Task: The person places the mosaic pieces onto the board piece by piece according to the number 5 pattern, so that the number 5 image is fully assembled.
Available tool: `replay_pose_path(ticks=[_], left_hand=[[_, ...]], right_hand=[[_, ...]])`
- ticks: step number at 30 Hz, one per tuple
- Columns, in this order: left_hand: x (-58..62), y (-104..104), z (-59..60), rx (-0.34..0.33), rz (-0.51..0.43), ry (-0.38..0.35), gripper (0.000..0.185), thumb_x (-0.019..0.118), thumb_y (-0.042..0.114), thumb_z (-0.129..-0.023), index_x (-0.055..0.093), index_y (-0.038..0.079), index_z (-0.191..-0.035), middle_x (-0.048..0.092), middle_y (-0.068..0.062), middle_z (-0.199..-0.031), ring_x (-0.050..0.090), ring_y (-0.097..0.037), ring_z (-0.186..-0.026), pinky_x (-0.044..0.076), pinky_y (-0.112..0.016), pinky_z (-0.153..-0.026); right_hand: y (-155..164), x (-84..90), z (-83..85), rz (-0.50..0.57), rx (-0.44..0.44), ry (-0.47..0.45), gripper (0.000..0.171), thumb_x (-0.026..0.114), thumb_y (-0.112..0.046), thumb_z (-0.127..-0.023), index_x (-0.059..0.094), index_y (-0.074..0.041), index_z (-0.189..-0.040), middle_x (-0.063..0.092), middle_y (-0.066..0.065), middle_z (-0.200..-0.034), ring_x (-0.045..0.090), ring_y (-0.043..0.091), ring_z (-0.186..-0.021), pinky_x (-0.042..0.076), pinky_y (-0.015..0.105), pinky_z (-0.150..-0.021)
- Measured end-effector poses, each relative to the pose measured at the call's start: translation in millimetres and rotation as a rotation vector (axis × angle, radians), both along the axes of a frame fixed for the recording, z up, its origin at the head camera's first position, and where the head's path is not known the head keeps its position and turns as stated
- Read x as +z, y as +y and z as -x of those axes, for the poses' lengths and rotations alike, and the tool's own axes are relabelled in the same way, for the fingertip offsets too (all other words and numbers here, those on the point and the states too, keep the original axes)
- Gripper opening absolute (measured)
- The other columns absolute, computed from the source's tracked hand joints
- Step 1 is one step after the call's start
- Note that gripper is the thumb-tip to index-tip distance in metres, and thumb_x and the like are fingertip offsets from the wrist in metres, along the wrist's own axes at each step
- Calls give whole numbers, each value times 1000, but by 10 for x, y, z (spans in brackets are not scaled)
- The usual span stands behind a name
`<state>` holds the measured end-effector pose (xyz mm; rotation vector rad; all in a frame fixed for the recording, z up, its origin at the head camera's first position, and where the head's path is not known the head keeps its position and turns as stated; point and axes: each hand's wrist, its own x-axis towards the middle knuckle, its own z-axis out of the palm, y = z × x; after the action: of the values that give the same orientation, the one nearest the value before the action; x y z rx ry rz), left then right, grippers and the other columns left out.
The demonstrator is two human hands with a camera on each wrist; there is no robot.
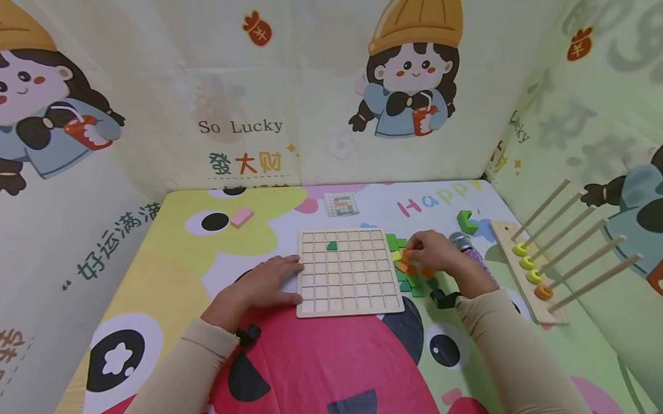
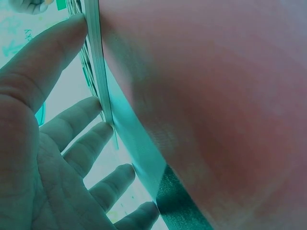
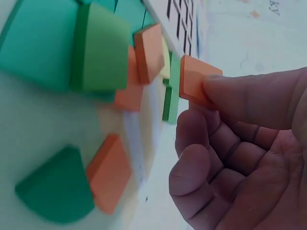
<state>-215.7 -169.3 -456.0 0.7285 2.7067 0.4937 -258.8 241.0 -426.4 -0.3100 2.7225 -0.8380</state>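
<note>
Beside the right edge of the pale wooden grid board (image 1: 349,289), the right hand (image 1: 436,249) pinches a flat orange tile (image 3: 194,79) between thumb and fingers. Left hand (image 1: 268,282): fingers extended, touching the board's left edge. One dark-green quarter-round tile (image 1: 332,246) lies toward its far edge. Step judged: picking tiles. Next move appears to call for carrying leftward, squaring into a cell.

Back cloth (image 1: 315,96), head view's ten o'clock: "So Lucky", "發大财"
Left cloth (image 1: 60,225), nine: "好运满满"
Tablecloth (image 1: 316,362), three: "Happy"
Red pouch (image 1: 258,29), eleven: "¥"
</note>
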Motion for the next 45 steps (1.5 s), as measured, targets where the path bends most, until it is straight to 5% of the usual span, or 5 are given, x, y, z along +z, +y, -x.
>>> replay_pose_path(ticks=[29,45], left_hand=[[23,8,32,-2,47,19,79,78,47,-88,49,16,-155,39,-11,-165,35,-40,-152,35,-58,-121],[6,4,20,-9,28,-6,78,77,47,-89,49,16,-155,38,-10,-166,33,-40,-153,32,-59,-123]], right_hand=[[-837,94,235,105,130,-21,12,64,-11,-100,68,-3,-108,67,10,-101,57,22,-89,49,34,-79],[-1326,-28,322,122,181,-43,10,64,-9,-98,69,-4,-105,68,8,-100,61,19,-85,51,30,-76]])
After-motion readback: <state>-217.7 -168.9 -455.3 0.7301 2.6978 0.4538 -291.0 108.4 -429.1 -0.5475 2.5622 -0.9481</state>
